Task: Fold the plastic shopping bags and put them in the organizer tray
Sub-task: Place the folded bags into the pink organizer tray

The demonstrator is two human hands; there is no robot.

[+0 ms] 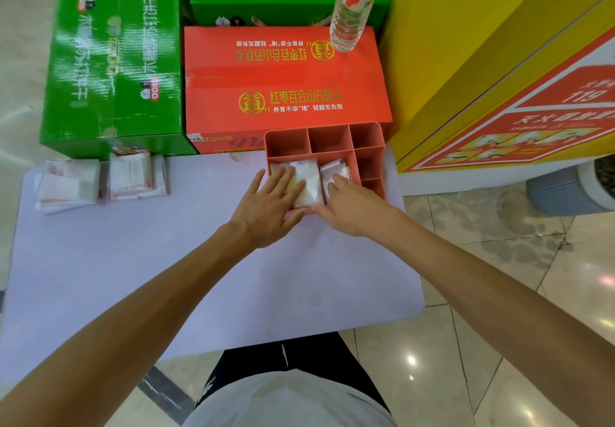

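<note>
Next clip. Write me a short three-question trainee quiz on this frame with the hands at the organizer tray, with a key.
1. True or false: the three far compartments of the organizer tray hold folded bags.
2. Multiple choice: where do the unsorted plastic bags lie? A) on the red box B) at the far left of the table C) on the floor
3. What stands on the red box?

Key:
1. False. They look empty; the folded bags sit in the large near compartment, under the left hand and right hand, whose fingers press down flat.
2. B, on the table.
3. A clear water bottle.
</note>
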